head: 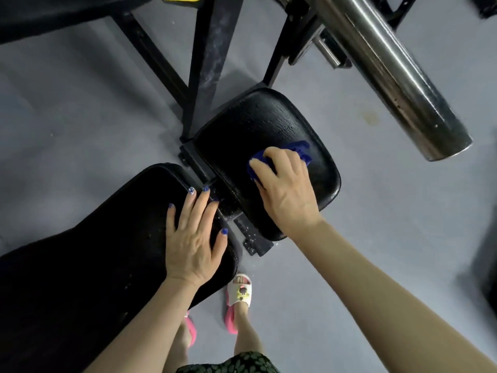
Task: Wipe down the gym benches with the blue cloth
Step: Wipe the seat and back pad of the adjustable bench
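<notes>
A black gym bench fills the middle of the view, made of a small seat pad (258,125) and a long back pad (80,259) with a gap and a metal hinge between them. My right hand (285,189) grips a crumpled blue cloth (301,150) and holds it down on the seat pad's near half; most of the cloth is hidden under my fingers. My left hand (193,235) rests flat on the end of the back pad, its fingers straight and spread toward the gap.
A thick steel barbell sleeve (398,74) juts over the floor at the upper right, close above the seat. Black frame legs (207,55) rise behind the seat. My feet in pink-and-white slippers (238,300) stand on the grey floor (376,238) beside the bench.
</notes>
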Available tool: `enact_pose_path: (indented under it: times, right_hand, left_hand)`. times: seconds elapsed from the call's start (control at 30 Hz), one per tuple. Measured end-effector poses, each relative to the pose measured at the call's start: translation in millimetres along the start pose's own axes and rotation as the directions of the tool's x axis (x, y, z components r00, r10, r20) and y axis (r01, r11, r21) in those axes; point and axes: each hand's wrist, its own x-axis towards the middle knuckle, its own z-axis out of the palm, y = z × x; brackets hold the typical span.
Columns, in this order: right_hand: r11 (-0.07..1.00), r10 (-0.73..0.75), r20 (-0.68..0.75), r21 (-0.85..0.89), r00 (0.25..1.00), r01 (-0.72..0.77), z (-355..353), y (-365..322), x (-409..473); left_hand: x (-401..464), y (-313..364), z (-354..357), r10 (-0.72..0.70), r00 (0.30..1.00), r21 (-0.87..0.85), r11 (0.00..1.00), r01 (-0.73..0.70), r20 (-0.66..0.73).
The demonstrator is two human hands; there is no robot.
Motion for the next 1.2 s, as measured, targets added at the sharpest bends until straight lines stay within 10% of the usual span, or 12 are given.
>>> enact_pose_path:
  times: [0.13,0.37,1.07,1.2]
  right_hand:
    - [0.979,-0.202,0.122,0.02,0.972,0.201,-24,47,11]
    - [0.976,0.202,-0.071,0.098,0.977,-0.195,-25,32,-60]
    - [0.939,-0.304,0.261,-0.083,0.916,0.335,37,-7,102]
    - [0.972,-0.216,0.158,-0.055,0.964,0.227,4,24,35]
  left_hand:
    - [1,1,-1,-0.001,1.0,0.003,1.0,0.001,-0.003]
    - [1,-1,4,0.014,1.0,0.015,1.0,-0.014,-0.024]
    - [-4,-2,8,-0.022,0.998,0.002,1.0,0.022,-0.064]
    - [-4,-2,9,-0.026,0.997,0.009,1.0,0.027,-0.07]
